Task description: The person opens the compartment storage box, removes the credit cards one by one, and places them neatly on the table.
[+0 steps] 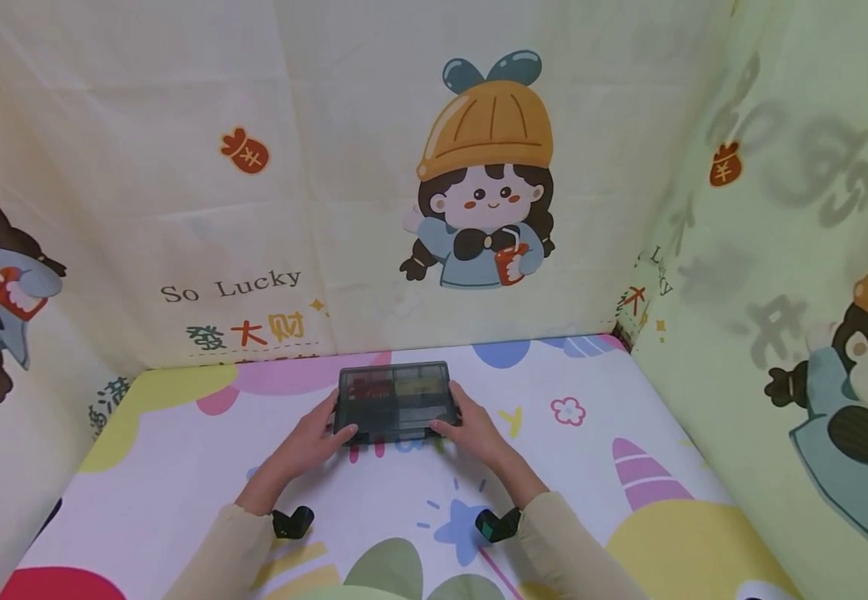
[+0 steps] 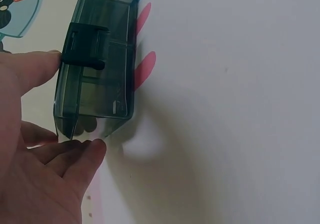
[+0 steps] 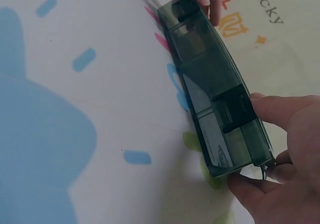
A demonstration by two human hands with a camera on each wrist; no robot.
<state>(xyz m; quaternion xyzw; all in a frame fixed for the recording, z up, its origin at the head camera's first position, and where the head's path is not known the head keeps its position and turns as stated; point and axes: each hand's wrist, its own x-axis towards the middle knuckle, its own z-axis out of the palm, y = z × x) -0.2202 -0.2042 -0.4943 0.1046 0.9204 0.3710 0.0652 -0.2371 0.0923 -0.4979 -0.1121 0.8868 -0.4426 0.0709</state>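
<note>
A dark see-through plastic compartment box (image 1: 396,408) is between both hands near the far side of the table. Its lid appears closed, and something red and something yellowish show inside. My left hand (image 1: 317,437) holds the left end, thumb at the front by a black latch (image 2: 85,46), with the other fingers around the side. The right hand (image 1: 474,429) grips the opposite end likewise, its thumb touching the lid edge beside the second latch (image 3: 234,108). Whether the box's underside touches the table cannot be told.
A white tablecloth (image 1: 396,492) with colourful printed shapes covers the table. Cream cloth walls (image 1: 358,167) with cartoon prints stand behind and at both sides. Black devices (image 1: 293,522) are strapped at the wrists.
</note>
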